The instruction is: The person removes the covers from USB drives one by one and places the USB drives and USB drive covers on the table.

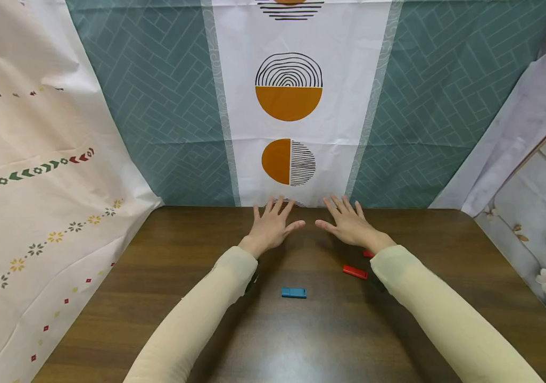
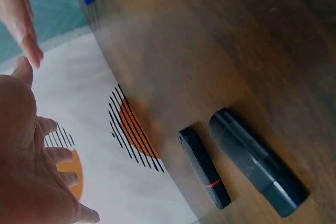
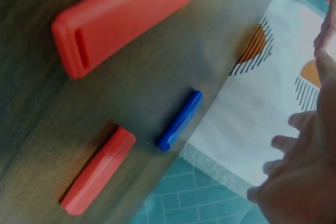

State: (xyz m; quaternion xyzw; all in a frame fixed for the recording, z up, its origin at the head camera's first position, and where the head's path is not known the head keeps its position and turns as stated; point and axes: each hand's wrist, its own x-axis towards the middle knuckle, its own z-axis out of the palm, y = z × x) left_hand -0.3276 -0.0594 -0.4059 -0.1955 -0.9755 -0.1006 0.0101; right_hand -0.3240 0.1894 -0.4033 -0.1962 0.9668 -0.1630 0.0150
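Observation:
My left hand (image 1: pixel 269 227) and right hand (image 1: pixel 350 224) reach out over the far part of the table, fingers spread and holding nothing. Between the forearms lies a blue USB stick (image 1: pixel 294 292). A red USB stick (image 1: pixel 355 272) sits beside the right sleeve, which partly covers a second red stick (image 1: pixel 367 254). In the left wrist view, a slim black USB stick (image 2: pixel 203 167) with a red band lies alongside a thicker black stick (image 2: pixel 258 162); the left sleeve mostly hides them from the head camera. A small dark blue stick (image 3: pixel 179 121) shows in the right wrist view.
The brown wooden table (image 1: pixel 158 298) ends at a hanging cloth (image 1: pixel 182 133) with green panels and orange circles. A cream patterned cloth (image 1: pixel 38 213) drapes along the left side, and a floral cloth (image 1: pixel 541 234) borders the right.

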